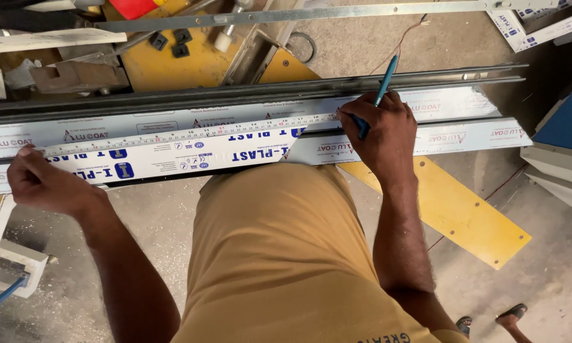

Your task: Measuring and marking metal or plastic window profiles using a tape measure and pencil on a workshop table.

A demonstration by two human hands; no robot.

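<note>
Long white film-wrapped aluminium profiles (451, 105) lie across a bench in front of me. A measuring tape (190, 133) is stretched along the top of them. My left hand (41, 184) presses the tape's left end down on the profile. My right hand (378, 127) grips a teal pen (382, 86), its tip on the profile at the tape's right part. A dark metal channel (248, 94) runs behind the profiles.
Behind lies a yellow board (165, 63) with small black blocks, metal bars and clutter. A yellow plank (464, 213) slants to the floor on the right. White and blue machine casing (562, 140) stands at the right edge. Someone's sandalled foot (511, 314) shows bottom right.
</note>
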